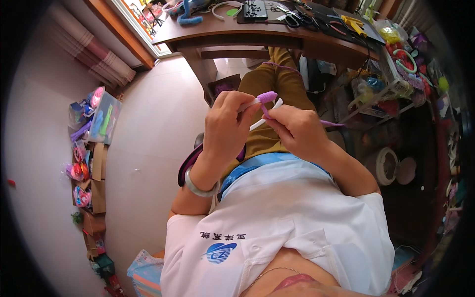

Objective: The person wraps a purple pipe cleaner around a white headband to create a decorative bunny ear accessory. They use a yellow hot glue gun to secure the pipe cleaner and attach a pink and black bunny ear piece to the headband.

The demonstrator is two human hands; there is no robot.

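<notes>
Between the fingers of my left hand (228, 120) is one end of a white headband (256, 124), held above my lap. Purple fuzzy yarn (267, 97) is wrapped in tight coils around that end. My right hand (298, 124) pinches the purple strand just below the coils. The band's other white end shows beside my right fingertips. More of the strand trails out past my right wrist, and a thin purple length lies across my knees.
A wooden desk (230, 35) stands ahead, bearing scissors (291, 16), a yellow glue gun (354, 25), another white headband (226, 4) and a blue fuzzy piece (187, 18). A rack (386, 102) with craft supplies stands at the right. Cardboard boxes (98, 167) and a clear bin (105, 118) line the left wall.
</notes>
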